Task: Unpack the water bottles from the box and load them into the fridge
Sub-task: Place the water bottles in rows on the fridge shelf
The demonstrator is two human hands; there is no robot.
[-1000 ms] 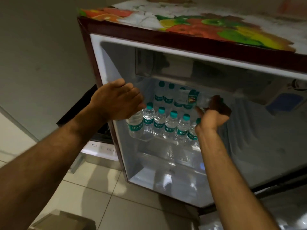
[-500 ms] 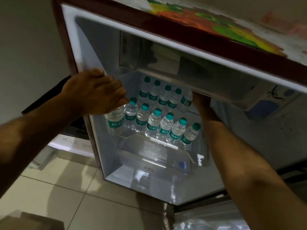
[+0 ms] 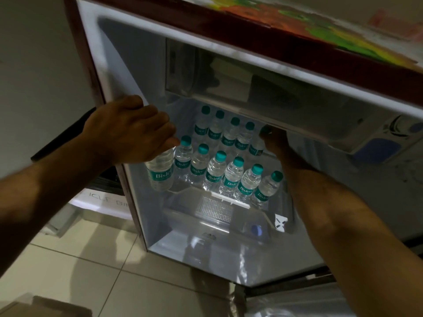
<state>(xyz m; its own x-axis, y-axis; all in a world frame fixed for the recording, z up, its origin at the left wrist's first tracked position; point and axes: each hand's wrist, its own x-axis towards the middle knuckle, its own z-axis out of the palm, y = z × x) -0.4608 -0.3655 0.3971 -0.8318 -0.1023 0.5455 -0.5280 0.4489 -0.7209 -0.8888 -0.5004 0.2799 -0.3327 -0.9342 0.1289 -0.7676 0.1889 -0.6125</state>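
The small fridge [image 3: 119, 72] stands open, its shelf [image 3: 229, 199] holding two rows of clear water bottles with teal caps. My left hand [image 3: 130, 131] grips the top of a water bottle [image 3: 160, 170] at the left end of the front row, by the fridge's left wall. My right hand [image 3: 274, 140] reaches deep inside to the right end of the back row and holds a bottle [image 3: 257, 146] there; the freezer tray partly hides its fingers. A corner of the cardboard box [image 3: 45, 305] shows at the bottom left.
The freezer compartment [image 3: 263, 92] overhangs the back row. Below the shelf lies a clear crisper drawer [image 3: 206, 216]. A fruit-print sheet [image 3: 320, 30] covers the fridge top. The tiled floor [image 3: 80, 271] spreads to the left, with a white box [image 3: 103, 202] beside the fridge.
My right hand has carried its bottle from in front of the shelf into the back row's right end. The view has moved closer and lower. My left hand keeps its bottle.
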